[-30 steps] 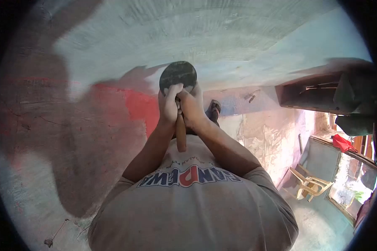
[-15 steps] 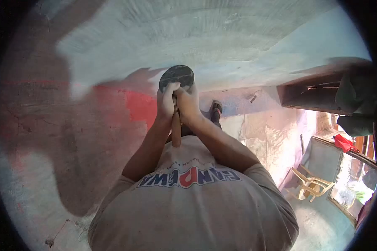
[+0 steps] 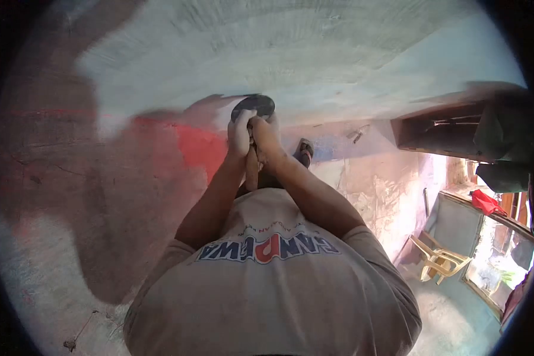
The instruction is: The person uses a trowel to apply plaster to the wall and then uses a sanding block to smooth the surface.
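A tool with a round black disc (image 3: 253,105) and a tan, stick-like handle (image 3: 251,171) is held out in front of my chest. My left hand (image 3: 239,135) is wrapped around it on the left side, just behind the disc. My right hand (image 3: 266,135) grips it from the right, close against the left. The disc faces the pale wall (image 3: 267,53); whether it touches cannot be made out. The tool's middle is hidden by my fingers, and its exact kind does not show. Pale dust covers parts of both hands.
My sandalled foot (image 3: 305,151) stands by the wall's base. A red patch (image 3: 199,148) lies left of my hands. To the right are a dark recess (image 3: 439,130), a cream plastic chair (image 3: 439,258) and a red cloth (image 3: 486,203) near a bright opening.
The disc has tilted and shows as a narrower oval, slightly further right. Both hands have moved a little with it and keep their grip.
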### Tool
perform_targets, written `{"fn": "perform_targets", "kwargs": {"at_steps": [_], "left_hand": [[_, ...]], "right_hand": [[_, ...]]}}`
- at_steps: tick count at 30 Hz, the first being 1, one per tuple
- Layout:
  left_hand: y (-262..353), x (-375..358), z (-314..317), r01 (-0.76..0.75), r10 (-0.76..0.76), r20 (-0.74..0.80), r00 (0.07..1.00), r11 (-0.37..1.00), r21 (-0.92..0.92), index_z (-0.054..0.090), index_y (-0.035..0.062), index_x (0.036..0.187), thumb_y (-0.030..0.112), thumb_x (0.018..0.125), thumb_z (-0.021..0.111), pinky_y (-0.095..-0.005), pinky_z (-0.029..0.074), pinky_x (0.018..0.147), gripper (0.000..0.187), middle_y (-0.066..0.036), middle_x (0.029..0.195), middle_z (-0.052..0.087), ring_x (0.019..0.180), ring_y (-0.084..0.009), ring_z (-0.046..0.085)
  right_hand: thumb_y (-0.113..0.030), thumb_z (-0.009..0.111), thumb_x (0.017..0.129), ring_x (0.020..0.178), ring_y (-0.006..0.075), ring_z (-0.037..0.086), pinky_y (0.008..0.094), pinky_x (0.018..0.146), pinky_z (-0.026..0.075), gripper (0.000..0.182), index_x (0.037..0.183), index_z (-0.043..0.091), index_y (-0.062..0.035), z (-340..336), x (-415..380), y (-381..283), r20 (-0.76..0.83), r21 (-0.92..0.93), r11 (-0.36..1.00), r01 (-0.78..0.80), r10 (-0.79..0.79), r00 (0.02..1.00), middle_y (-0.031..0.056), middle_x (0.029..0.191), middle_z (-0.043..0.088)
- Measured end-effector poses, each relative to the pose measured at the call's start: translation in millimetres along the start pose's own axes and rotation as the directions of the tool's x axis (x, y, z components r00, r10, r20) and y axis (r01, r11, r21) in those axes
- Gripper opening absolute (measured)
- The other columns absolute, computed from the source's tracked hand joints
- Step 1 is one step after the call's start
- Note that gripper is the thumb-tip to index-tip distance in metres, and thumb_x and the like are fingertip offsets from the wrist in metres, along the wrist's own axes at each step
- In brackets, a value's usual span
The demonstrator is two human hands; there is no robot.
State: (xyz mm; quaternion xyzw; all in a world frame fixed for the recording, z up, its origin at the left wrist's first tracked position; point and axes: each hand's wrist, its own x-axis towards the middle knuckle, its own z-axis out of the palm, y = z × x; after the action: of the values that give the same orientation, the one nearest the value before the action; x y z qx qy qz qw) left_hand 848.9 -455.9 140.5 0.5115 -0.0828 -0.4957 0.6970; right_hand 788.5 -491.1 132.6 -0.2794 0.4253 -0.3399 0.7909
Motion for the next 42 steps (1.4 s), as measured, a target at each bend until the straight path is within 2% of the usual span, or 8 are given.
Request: {"fn": "perform_targets", "kwargs": {"at_steps": [6, 12, 13, 18, 26, 37, 40, 42], "left_hand": [[-3.6, 4.3, -5.4, 0.087, -0.087, -0.001, 0.996, 0.996, -0.024, 0.063, 0.0088, 0.090, 0.017, 0.086, 0.060, -0.0210, 0.030, 0.042, 0.009, 0.005, 0.066, 0.053, 0.048, -0.0026, 0.042], [-11.4, -2.9, -2.4, -0.062, 0.062, 0.001, 0.998, 0.998, -0.009, 0.063, 0.0086, 0.093, 0.021, 0.086, 0.060, -0.0205, 0.029, 0.042, 0.015, 0.005, 0.067, 0.054, 0.047, -0.0036, 0.043], [-11.8, -0.7, 1.4, -0.046, 0.044, -0.038, 0.998, 0.998, -0.042, 0.064, 0.0085, 0.093, 0.022, 0.086, 0.060, -0.0203, 0.029, 0.042, 0.015, 0.005, 0.067, 0.054, 0.047, -0.0034, 0.042], [-17.5, -2.3, -19.7, -0.038, 0.030, 0.112, 0.993, 0.997, 0.069, 0.065, 0.0074, 0.090, 0.022, 0.086, 0.060, -0.0212, 0.028, 0.041, 0.016, 0.004, 0.069, 0.057, 0.046, -0.0035, 0.041], [-18.0, 8.0, -13.0, 0.063, -0.060, 0.091, 0.994, 0.997, -0.035, 0.065, 0.0026, 0.100, 0.022, 0.090, 0.061, -0.0256, 0.048, 0.074, 0.022, -0.004, 0.089, 0.064, 0.081, -0.0133, 0.060], [90.3, -82.3, 51.4, -0.110, 0.129, 0.123, 0.984, 0.983, -0.148, 0.065, 0.0018, 0.102, 0.009, 0.088, 0.062, -0.0226, 0.047, 0.070, 0.017, -0.002, 0.092, 0.065, 0.082, -0.0077, 0.061], [78.3, -55.6, 31.9, -0.054, 0.065, 0.142, 0.988, 0.996, -0.078, 0.064, 0.0016, 0.104, 0.009, 0.088, 0.060, -0.0225, 0.047, 0.072, 0.019, -0.002, 0.095, 0.065, 0.085, -0.0081, 0.061], [76.3, -41.5, 23.1, 0.026, -0.023, 0.128, 0.992, 0.999, -0.026, 0.063, 0.0018, 0.104, 0.009, 0.087, 0.059, -0.0227, 0.047, 0.071, 0.019, -0.001, 0.095, 0.065, 0.084, -0.0080, 0.061]], "right_hand": [[0.003, 0.053, 0.081, 0.069, 0.0121, 0.057, 0.0270, 0.058, 0.047, 0.022, 0.102, 0.056, -0.0017, -4.6, -11.0, 4.7, 0.075, 0.023, 0.996, 0.089, -0.090, 0.993, 0.0045, 0.087, 0.061], [0.003, 0.053, 0.082, 0.074, 0.0112, 0.058, 0.0263, 0.058, 0.046, 0.019, 0.100, 0.056, -0.0021, 5.7, -13.5, 1.5, 0.003, 0.037, 0.964, 0.264, -0.265, 0.964, 0.0045, 0.087, 0.061], [0.003, 0.054, 0.083, 0.077, 0.0121, 0.059, 0.0263, 0.061, 0.048, 0.020, 0.102, 0.057, -0.0019, -5.0, -6.0, 2.9, 0.058, -0.013, 0.996, 0.089, -0.088, 0.994, 0.0051, 0.090, 0.062], [0.002, 0.056, 0.083, 0.078, 0.0131, 0.061, 0.0273, 0.064, 0.050, 0.014, 0.096, 0.059, -0.0021, -5.9, -10.7, 10.0, 0.057, 0.043, 0.988, 0.148, -0.150, 0.987, 0.0053, 0.089, 0.063], [0.003, 0.054, 0.085, 0.070, 0.0132, 0.060, 0.0277, 0.061, 0.049, 0.011, 0.094, 0.060, -0.0006, -1.2, -10.9, -7.6, 0.010, 0.013, 0.999, 0.038, -0.038, 0.999, 0.0049, 0.080, 0.061], [0.003, 0.053, 0.083, 0.077, 0.0158, 0.059, 0.0296, 0.063, 0.049, 0.019, 0.102, 0.055, 0.0009, 51.8, -86.0, -66.4, 0.108, 0.074, 0.989, 0.126, -0.134, 0.985, 0.0080, 0.088, 0.062], [0.006, 0.051, 0.082, 0.054, 0.0119, 0.055, 0.0263, 0.043, 0.039, 0.015, 0.089, 0.062, -0.0015, 55.4, -72.1, -63.3, 0.067, 0.056, 0.990, 0.132, -0.136, 0.988, 0.0051, 0.074, 0.062], [0.005, 0.050, 0.083, 0.070, 0.0139, 0.058, 0.0274, 0.055, 0.046, 0.018, 0.099, 0.056, 0.0000, 48.4, -55.1, -61.2, 0.139, 0.043, 0.999, 0.007, -0.013, 0.990, 0.0069, 0.084, 0.062]]}}
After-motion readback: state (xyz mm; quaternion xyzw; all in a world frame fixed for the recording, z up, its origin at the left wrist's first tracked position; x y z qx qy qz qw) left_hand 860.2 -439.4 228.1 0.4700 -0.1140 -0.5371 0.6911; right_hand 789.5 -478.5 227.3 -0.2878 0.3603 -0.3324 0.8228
